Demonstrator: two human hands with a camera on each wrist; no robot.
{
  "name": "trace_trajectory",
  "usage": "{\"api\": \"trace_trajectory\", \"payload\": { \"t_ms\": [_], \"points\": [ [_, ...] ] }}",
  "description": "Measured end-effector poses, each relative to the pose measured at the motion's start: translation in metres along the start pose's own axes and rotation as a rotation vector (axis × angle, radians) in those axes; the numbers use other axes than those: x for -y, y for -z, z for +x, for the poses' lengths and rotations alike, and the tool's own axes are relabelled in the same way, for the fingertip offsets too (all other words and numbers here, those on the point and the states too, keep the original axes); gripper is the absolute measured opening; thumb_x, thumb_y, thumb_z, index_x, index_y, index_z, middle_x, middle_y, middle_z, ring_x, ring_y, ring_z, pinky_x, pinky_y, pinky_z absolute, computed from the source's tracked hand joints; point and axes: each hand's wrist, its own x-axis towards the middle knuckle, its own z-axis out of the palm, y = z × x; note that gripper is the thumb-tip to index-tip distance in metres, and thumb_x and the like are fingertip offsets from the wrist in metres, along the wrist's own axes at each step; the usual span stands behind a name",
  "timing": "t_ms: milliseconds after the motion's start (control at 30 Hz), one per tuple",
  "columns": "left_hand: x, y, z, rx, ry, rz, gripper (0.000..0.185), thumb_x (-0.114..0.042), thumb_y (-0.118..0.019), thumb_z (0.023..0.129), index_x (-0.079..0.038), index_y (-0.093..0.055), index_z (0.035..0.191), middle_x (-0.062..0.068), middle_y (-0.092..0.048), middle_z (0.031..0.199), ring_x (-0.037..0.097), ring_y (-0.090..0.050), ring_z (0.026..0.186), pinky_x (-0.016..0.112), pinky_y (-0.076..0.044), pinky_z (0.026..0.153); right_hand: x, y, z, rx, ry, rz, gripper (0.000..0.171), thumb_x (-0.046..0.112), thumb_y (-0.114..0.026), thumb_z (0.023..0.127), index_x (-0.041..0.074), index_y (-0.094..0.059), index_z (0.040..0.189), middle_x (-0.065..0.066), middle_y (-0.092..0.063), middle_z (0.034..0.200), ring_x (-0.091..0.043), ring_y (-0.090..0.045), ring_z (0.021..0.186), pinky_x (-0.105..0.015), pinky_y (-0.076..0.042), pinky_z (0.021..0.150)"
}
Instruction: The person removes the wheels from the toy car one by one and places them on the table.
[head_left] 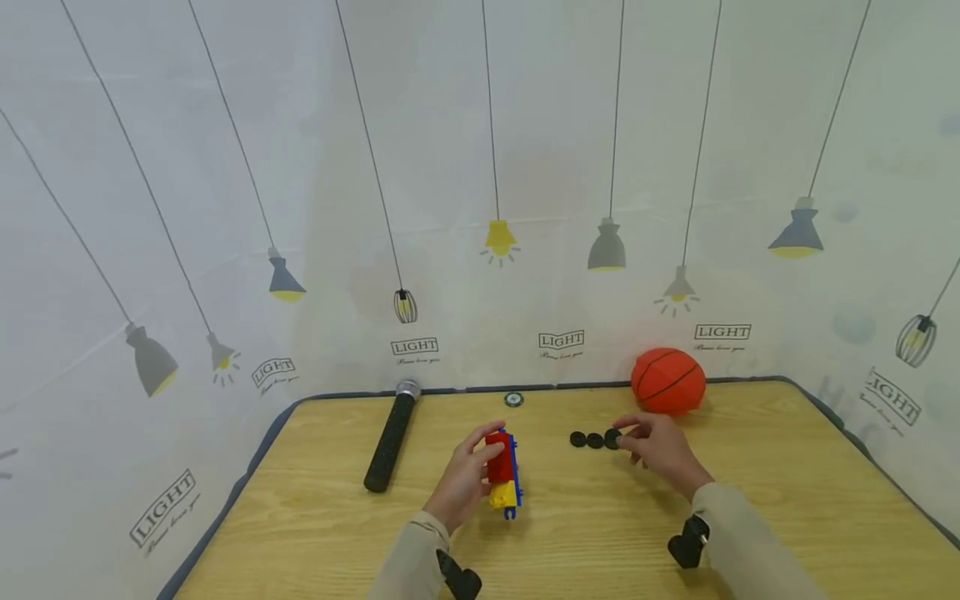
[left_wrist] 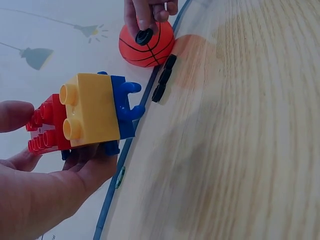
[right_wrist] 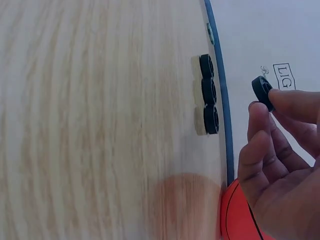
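Observation:
My left hand [head_left: 463, 479] grips a toy block vehicle, a blue base [left_wrist: 122, 107] carrying a red brick [head_left: 498, 462] and a yellow brick [left_wrist: 92, 110]. In the left wrist view the thumb and fingers close round the red end, and a blue hook-like coupling sticks out past the yellow one. Thumb and fingertips of my right hand [head_left: 662, 450] pinch a small black toy wheel [right_wrist: 262, 92], raised over the table. Three similar black wheels [right_wrist: 209, 92] stand in a touching row on the wood; the held wheel overlaps the row's right end in the head view.
A red toy basketball [head_left: 667, 382] sits at the back edge, just behind my right hand. To the left lies a black microphone [head_left: 392, 437] with a silver head. A small round disc [head_left: 513, 400] rests near the back edge of the wooden table [head_left: 585, 533], against the printed curtain.

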Motion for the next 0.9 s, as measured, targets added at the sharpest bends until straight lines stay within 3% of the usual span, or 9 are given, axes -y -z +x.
{"api": "trace_trajectory", "payload": {
  "t_ms": [333,900],
  "points": [
    [-0.002,0.002,-0.002,0.004,0.008,0.028,0.046,-0.025,-0.048,0.106,-0.022,-0.042,0.151,0.017,-0.043,0.154,0.032,-0.058,0.124,0.046,-0.053,0.1,0.002,0.01,0.004,-0.014,-0.064,-0.051,0.027,0.007,-0.067,0.092,-0.004,-0.066,0.117,-0.02,-0.072,0.094,-0.021,-0.063,0.064,-0.031,-0.051,0.055],
    [-0.002,0.004,-0.007,-0.017,0.006,0.063,0.045,-0.024,-0.051,0.105,-0.02,-0.045,0.149,0.019,-0.045,0.152,0.03,-0.061,0.119,0.051,-0.053,0.101,-0.007,0.015,0.009,-0.052,-0.171,-0.101,0.02,0.005,-0.065,0.091,-0.007,-0.067,0.108,-0.015,-0.071,0.082,-0.018,-0.063,0.058,-0.032,-0.052,0.056]
  ]
}}
